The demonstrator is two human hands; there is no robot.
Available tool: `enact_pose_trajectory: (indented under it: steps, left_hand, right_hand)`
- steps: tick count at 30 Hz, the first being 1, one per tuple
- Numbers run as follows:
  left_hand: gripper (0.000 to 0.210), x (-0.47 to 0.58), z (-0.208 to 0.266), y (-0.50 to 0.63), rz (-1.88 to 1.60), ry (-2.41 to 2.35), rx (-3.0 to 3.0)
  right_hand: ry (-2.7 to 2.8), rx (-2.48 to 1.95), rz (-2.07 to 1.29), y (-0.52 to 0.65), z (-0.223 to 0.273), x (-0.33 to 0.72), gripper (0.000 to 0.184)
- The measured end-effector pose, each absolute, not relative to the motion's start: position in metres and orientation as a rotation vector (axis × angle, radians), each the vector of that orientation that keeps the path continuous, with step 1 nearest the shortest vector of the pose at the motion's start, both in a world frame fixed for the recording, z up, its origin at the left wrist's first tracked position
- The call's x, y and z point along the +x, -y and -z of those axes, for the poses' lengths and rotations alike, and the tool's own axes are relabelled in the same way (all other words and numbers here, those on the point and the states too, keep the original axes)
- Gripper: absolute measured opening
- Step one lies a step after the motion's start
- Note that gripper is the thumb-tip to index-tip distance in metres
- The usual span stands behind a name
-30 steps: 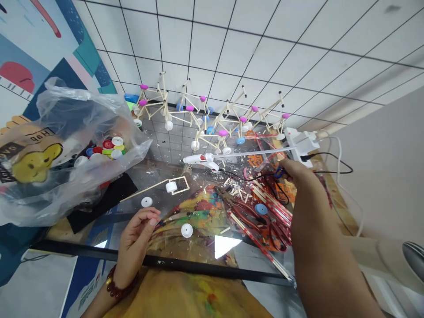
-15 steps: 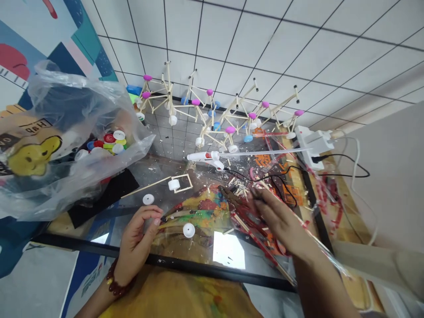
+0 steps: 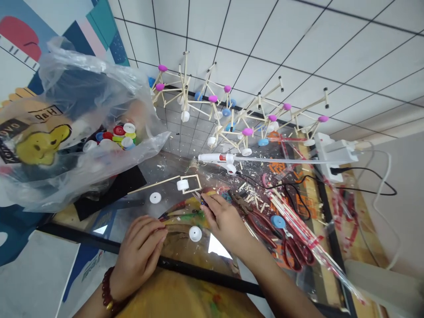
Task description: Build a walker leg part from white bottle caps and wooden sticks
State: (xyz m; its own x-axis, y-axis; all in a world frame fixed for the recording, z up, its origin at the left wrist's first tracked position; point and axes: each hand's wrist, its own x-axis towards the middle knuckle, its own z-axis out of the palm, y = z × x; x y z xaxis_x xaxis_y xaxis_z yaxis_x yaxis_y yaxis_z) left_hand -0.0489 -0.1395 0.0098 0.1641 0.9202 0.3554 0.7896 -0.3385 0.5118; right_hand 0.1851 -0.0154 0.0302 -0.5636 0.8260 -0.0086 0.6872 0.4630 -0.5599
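Note:
My right hand (image 3: 221,218) is closed around a slim tool with a pointed metal tip (image 3: 198,194); its handle is mostly hidden in my fingers. The tip lies by the lower edge of a small rectangular frame of wooden sticks (image 3: 195,183). A white bottle cap (image 3: 182,185) sits at that frame's left end, and a long thin stick (image 3: 154,184) runs out leftward. My left hand (image 3: 141,247) rests over the table's front edge, fingers loosely extended side by side, with nothing visible in it. Two white discs with centre holes, one (image 3: 155,197) beyond my left hand and another (image 3: 195,233) between my hands, lie flat.
A white glue gun (image 3: 217,158) lies behind the frame. Stick models with caps (image 3: 247,132) line the wall. Left is a clear plastic bag (image 3: 82,172) with coloured caps. Right are pliers (image 3: 256,221), red-handled scissors (image 3: 293,251), bundled sticks (image 3: 298,216), and a power strip (image 3: 327,154).
My right hand has moved left from the pliers area to the frame, now with the pointed tool. My left hand has turned palm down. The view has shifted slightly.

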Motion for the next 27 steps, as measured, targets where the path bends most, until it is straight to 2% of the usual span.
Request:
enact_pose_trajectory:
  steps: [9,27]
  left_hand:
    - [0.038,-0.059,0.009,0.148,-0.932,-1.659,2.246]
    - [0.045,-0.06,0.01,0.148,-0.964,-1.638,2.249]
  right_hand:
    - [2.325,-1.279,-0.788,0.015,-0.018,0.178,0.03]
    - [2.259,-1.24,-0.931,0.013,-0.014,0.176,0.028]
